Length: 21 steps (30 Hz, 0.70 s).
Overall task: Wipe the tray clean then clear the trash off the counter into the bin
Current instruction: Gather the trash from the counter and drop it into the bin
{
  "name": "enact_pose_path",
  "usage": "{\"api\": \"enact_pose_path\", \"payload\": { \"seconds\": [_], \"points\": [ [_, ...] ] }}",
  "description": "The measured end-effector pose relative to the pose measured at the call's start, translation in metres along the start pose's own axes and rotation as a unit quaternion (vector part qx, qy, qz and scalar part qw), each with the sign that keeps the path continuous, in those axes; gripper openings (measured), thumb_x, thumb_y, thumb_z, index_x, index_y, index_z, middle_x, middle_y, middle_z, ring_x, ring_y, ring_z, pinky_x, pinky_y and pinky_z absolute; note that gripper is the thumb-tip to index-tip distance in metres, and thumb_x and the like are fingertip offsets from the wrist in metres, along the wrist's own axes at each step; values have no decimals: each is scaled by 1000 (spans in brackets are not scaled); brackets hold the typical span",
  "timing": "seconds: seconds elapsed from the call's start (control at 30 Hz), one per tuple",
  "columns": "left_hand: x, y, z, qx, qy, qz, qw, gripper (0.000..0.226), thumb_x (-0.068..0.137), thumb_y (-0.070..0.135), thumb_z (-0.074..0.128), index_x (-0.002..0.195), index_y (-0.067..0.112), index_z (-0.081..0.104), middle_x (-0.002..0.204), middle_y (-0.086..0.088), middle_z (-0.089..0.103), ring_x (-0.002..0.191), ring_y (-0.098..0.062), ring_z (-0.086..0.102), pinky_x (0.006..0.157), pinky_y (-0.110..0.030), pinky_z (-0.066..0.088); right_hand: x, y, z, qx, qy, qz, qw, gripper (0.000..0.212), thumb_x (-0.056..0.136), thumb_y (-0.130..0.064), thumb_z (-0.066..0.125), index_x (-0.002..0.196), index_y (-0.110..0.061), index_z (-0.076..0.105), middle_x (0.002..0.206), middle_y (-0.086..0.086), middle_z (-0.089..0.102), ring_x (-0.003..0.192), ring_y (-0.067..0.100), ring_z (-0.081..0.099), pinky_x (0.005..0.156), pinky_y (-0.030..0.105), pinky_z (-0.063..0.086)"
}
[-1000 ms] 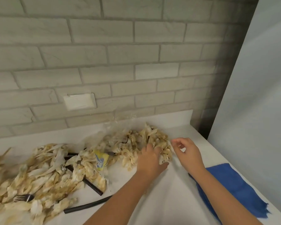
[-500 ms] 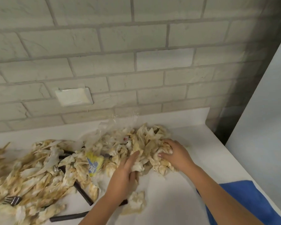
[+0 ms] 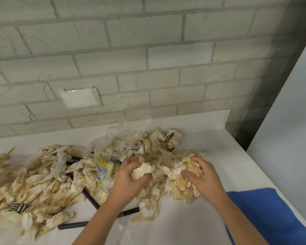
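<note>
Nearest, a blue cloth (image 3: 272, 218) lies on the white worktop (image 3: 233, 156) at the right edge. Just beyond, the left hand (image 3: 129, 181) curls round 1 crumpled wad (image 3: 142, 171) and the right hand (image 3: 201, 175) grips another. Both wads belong to the heap of stained napkins (image 3: 78, 174) that sprawls leftward over black utensil handles (image 3: 90, 197) and a fork (image 3: 18, 207). Clear plastic film (image 3: 124, 131) sits behind, against the brick wall (image 3: 148, 59).

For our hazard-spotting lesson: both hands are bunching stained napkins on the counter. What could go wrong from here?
Loose napkins hanging below the left hand and right hand may drop when lifted. The fork and black handles tangled in the pile could be binned by mistake.
</note>
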<state>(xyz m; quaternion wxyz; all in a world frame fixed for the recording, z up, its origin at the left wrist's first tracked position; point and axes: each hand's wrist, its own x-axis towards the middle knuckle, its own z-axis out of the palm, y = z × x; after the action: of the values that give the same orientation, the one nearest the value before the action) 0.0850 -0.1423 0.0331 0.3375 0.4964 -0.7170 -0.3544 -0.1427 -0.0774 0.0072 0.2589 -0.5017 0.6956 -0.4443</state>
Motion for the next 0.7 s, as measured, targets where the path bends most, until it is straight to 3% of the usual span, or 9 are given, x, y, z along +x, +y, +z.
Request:
{"api": "enact_pose_path", "payload": {
  "seconds": [0.07, 0.13, 0.23, 0.33, 0.4, 0.47, 0.53, 0.6, 0.7],
  "points": [
    [-1, 12, -5, -58, -3, -54, 997, 15, 72, 21, 75, 83, 20, 65, 100, 9, 62, 85, 0, 60, 75, -15, 44, -4, 0, -2, 23, 18, -12, 1000, 20, 77, -47, 65, 92, -35, 58, 98, -15, 60, 97, 5, 54, 82, 22, 43],
    [-1, 19, -9, -126, 1, -101, 987, 20, 80, 6, 67, 79, 25, 60, 73, 1, 63, 51, -8, 56, 47, -18, 44, -6, -1, -4, 32, 39, -18, 999, 5, 87, -35, 60, 86, -30, 61, 90, -12, 64, 89, 5, 58, 77, 22, 45],
    [0, 22, -14, -149, 51, -117, 981, 17, 84, 3, 58, 85, 20, 53, 59, -7, 49, 39, -14, 38, 38, -19, 30, -9, 0, -8, 15, 54, -10, 998, 11, 93, -30, 54, 86, -26, 62, 87, -11, 64, 84, 3, 58, 77, 26, 47],
    [0, 28, -14, -146, 40, -106, 983, 31, 85, -3, 48, 95, 25, 57, 69, 0, 56, 36, -11, 32, 36, -18, 28, -8, 3, -9, -7, 50, 7, 999, 11, 90, -37, 56, 98, -31, 61, 98, -19, 58, 91, -2, 56, 84, 26, 47],
    [1, 29, -9, -115, 5, -96, 989, 37, 85, -1, 46, 94, 31, 63, 81, 14, 61, 36, -11, 36, 38, -20, 31, -2, 1, -8, -32, 37, 5, 999, 26, 86, -46, 58, 109, -34, 61, 106, -18, 53, 99, 0, 52, 87, 24, 43],
    [-1, 24, 0, -20, -45, -71, 996, 26, 86, 12, 51, 91, 33, 65, 92, 19, 62, 41, -11, 46, 43, -24, 39, 12, -5, -4, -85, 33, -32, 995, 33, 85, -48, 60, 113, -31, 62, 112, -13, 53, 107, 6, 48, 90, 26, 40],
    [-4, 19, 13, 136, -99, -37, 985, 18, 85, 42, 56, 101, 36, 62, 103, 13, 60, 60, -10, 58, 56, -22, 45, 37, -14, 5, -153, 29, -83, 984, 32, 87, -42, 62, 113, -25, 65, 114, -6, 56, 109, 13, 49, 90, 29, 41],
    [-7, 13, 27, 273, -147, -11, 951, 52, 74, 68, 55, 119, 41, 52, 113, 4, 56, 95, -15, 57, 74, -24, 45, 69, -23, 19, -216, 3, -100, 971, 32, 88, -38, 60, 117, -24, 63, 121, 0, 55, 112, 20, 50, 89, 32, 43],
    [-6, 12, 42, 398, -170, 9, 901, 77, 71, 68, 60, 136, 36, 35, 123, -4, 49, 116, -23, 46, 88, -32, 44, 114, -27, 42, -295, -48, -73, 951, 50, 88, -47, 56, 134, -29, 47, 137, 5, 40, 121, 27, 44, 96, 39, 43]
  ]
}}
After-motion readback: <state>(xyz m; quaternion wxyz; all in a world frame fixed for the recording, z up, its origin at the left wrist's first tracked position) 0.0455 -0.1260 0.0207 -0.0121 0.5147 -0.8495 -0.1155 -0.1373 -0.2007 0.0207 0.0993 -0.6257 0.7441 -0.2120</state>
